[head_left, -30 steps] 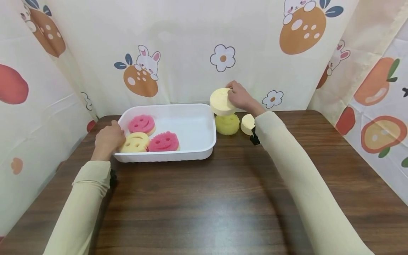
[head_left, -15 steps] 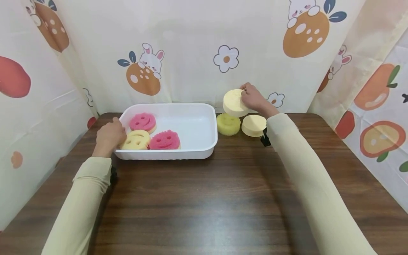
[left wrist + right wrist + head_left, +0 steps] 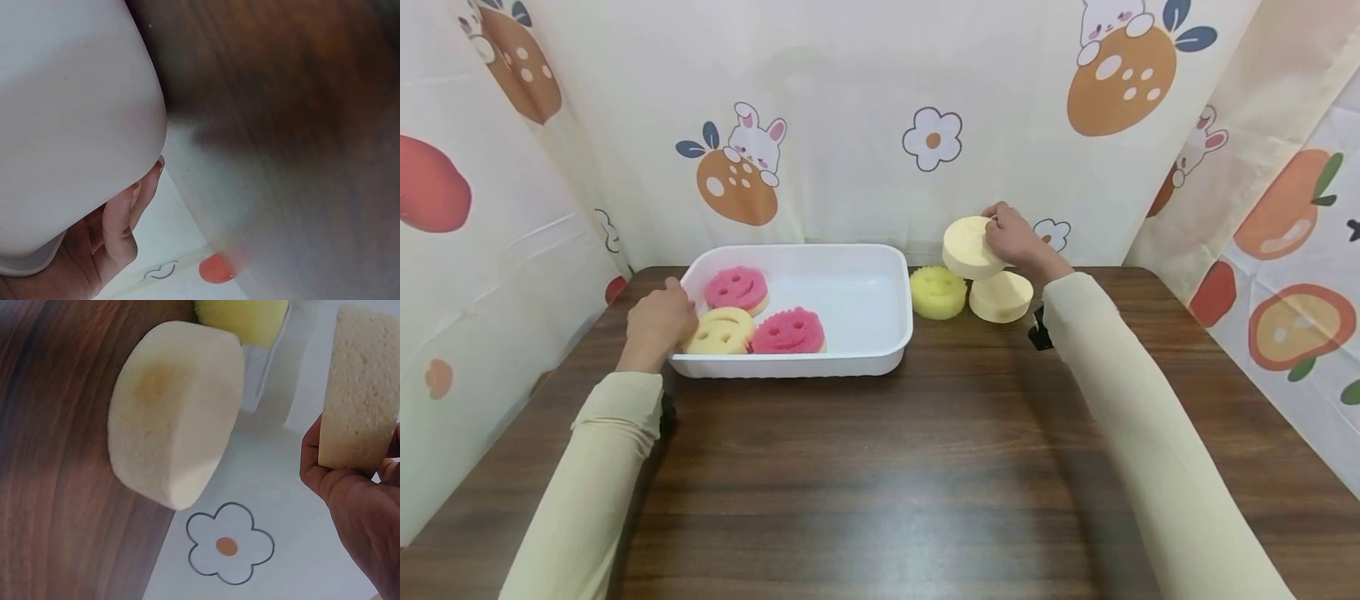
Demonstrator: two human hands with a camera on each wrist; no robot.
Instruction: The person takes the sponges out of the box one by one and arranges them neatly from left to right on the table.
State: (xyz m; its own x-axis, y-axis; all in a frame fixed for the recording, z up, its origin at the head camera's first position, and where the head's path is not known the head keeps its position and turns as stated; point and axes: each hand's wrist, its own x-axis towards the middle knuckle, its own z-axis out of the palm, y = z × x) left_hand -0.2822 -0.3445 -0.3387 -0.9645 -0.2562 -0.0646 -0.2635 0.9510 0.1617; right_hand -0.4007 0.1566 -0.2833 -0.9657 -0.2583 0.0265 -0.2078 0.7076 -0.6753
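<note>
My right hand [image 3: 1015,237] grips a pale cream round sponge [image 3: 968,247] [image 3: 359,394] and holds it tilted in the air above another cream round sponge [image 3: 1002,297] [image 3: 178,412] that lies on the table. A yellow smiley sponge [image 3: 937,292] sits just left of that one. My left hand [image 3: 657,323] holds the left end of a white tray [image 3: 865,333] [image 3: 69,106], fingers curled under its rim. Inside the tray lie two pink smiley sponges [image 3: 736,289] [image 3: 787,330] and one yellow smiley sponge [image 3: 721,330].
The dark wooden table [image 3: 880,467] is closed in at the back and both sides by a printed curtain [image 3: 850,100] with rabbits, flowers and fruit. The tray's right half holds nothing.
My right hand has carried the cream sponge to the right, from above the tray's right edge to above the cream sponge on the table. The left hand has stayed on the tray.
</note>
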